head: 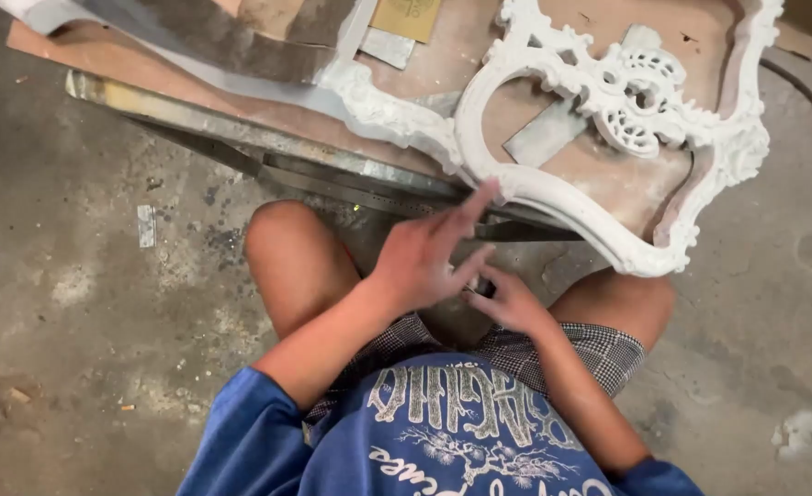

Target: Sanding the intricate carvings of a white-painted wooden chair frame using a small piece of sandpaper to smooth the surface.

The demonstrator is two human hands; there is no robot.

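Setting: Rough grey concrete floor (103, 276), stained and dusty, with a low desk (241, 129) of board on a metal frame at the far side; the person sits before it, bare knees apart.
Left hand: the left hand (429, 257) is spread, fingers straight and loosely fanned, the longest fingertip touching the near lower rim of the white ornate frame (608, 101). It pinches nothing.
Right hand: the right hand (507, 298) sits just beside and below the left, fingers curled round something small and dark; what it is I cannot tell.
Frame position: it lies flat on the desk, its near right corner overhanging the edge above the right knee.
Handling: it looks stiff and fairly heavy, like carved wood under white primer. The pierced scrollwork crest in the middle seems fragile and likely to snap.
Where to hold: the broad smooth curve of the outer rim, both hands apart, not the lacy carving.
Surface: probably chalky and dry, so not slippery, but prone to marks.
Around: flat grey metal plates (544, 133) lie under the frame; a dark cable (806, 92) runs at far right.
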